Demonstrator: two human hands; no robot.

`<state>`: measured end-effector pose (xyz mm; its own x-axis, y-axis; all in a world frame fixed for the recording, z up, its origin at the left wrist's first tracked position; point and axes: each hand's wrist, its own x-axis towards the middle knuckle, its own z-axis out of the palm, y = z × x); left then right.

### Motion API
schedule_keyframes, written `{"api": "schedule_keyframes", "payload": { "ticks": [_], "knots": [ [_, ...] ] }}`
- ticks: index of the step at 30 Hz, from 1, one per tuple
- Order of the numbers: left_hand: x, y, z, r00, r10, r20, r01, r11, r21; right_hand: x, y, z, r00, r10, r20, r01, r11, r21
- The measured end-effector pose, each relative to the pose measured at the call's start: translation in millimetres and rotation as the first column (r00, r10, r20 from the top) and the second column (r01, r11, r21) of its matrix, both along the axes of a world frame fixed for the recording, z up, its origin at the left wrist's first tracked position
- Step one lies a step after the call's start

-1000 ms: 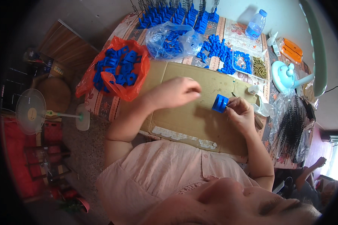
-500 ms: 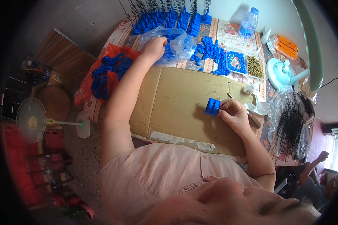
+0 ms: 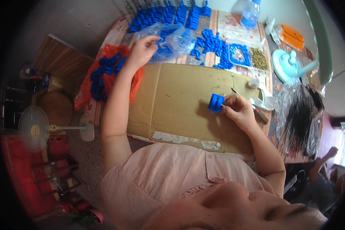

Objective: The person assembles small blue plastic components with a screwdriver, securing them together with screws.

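My right hand (image 3: 239,110) pinches a small blue slotted plastic block (image 3: 216,103) above the cardboard sheet (image 3: 180,99). A thin pale pin seems to stick out from the block's side at my fingertips. Over at the far left, my left hand (image 3: 142,53) is beside the clear plastic bag (image 3: 182,40), thumb and forefinger apart, and I see nothing in it. Blue plastic parts lie inside that bag. Below my left wrist, a red plastic bag (image 3: 136,85) holds larger blue pieces (image 3: 99,78), partly hidden by my forearm.
Blue racks with black springs (image 3: 153,17) line the back. Loose blue pieces (image 3: 214,44), a tray of brass-coloured pins (image 3: 258,59), a water bottle (image 3: 250,15) and a turquoise lamp base (image 3: 285,67) stand to the right. Black thin rods (image 3: 299,119) lie at the right edge.
My left hand has drawn back from the clear bag, leftward and toward me, and its fingers have loosened. My right hand still holds the blue block in nearly the same place. The view has shifted slightly.
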<state>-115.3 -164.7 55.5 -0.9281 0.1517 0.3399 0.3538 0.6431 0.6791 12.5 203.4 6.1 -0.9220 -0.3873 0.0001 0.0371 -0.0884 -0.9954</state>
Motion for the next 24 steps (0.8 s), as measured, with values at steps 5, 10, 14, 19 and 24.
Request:
{"api": "schedule_keyframes", "payload": {
  "ticks": [5, 10, 14, 19, 24],
  "knots": [
    [65.1, 46.6, 49.6, 0.994, -0.085, 0.064, 0.058, 0.938, 0.341, -3.8, -3.1, 1.4, 0.999, -0.03, 0.031, 0.032, 0.997, -0.064],
    [98.9, 96.5, 52.1, 0.952, -0.278, 0.129, 0.218, 0.909, 0.355, -6.9, 1.2, 10.1, 0.992, -0.033, -0.126, 0.05, 0.989, 0.139],
    [101.9, 121.4, 36.7, 0.863, -0.451, 0.228, 0.387, 0.88, 0.275, -4.1, -1.0, 9.7, 0.854, 0.062, -0.516, 0.205, 0.872, 0.444],
    [102.8, 136.5, 25.4, 0.797, -0.452, 0.399, 0.379, 0.89, 0.252, -1.2, -3.9, 12.3, 0.745, 0.114, -0.658, 0.34, 0.783, 0.521],
    [103.2, 142.4, 18.4, 0.786, -0.457, 0.416, 0.349, 0.884, 0.31, -0.9, -3.5, 14.8, 0.736, 0.138, -0.663, 0.342, 0.769, 0.54]
  ]
}}
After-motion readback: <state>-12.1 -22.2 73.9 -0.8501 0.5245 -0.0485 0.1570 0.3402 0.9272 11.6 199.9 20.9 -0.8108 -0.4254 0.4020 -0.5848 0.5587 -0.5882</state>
